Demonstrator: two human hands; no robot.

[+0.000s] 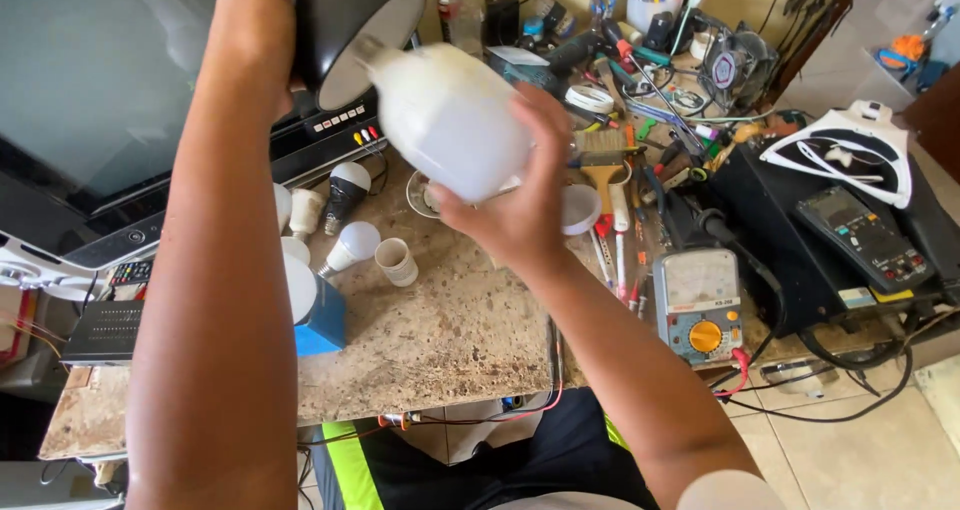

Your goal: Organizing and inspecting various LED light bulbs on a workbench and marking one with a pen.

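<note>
Right hand (520,205) screws white bulb (450,120) into black lamp shade (345,15).

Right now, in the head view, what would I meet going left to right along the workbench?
Blue box → small white bulb → white cup → paintbrush → analog multimeter → digital meter.

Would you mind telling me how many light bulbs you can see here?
3 clearly: a large white bulb in the right hand, a black-based bulb and a small white bulb on the bench. The left arm may hide others.
</note>
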